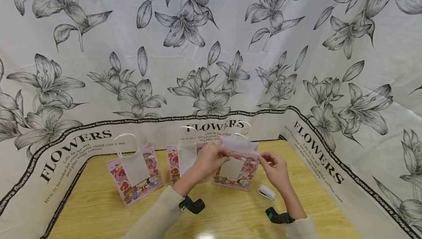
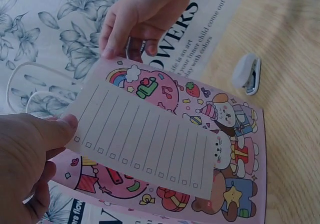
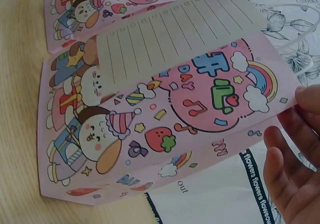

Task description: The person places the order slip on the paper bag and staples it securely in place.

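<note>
A pink cartoon-printed paper gift bag [image 1: 251,171] with white handles stands upright between the hands. Against its front lies a lined checklist sheet [image 2: 145,139], its left upper part pinched by my left hand [image 1: 209,160] near the bag's top edge. On the bag's other side my right hand [image 1: 275,167] pinches the top corner between thumb and fingers; the right wrist view shows this closely. A small white stapler [image 1: 266,192] lies on the table in front of the right hand. The left hand hides part of the bag behind it.
Two similar bags, a far-left bag [image 1: 155,171] and a middle bag [image 1: 173,162], stand to the left, each with a lined sheet on its front. A flower-printed cloth [image 1: 211,81] surrounds the wooden table [image 1: 95,209] at the back and sides.
</note>
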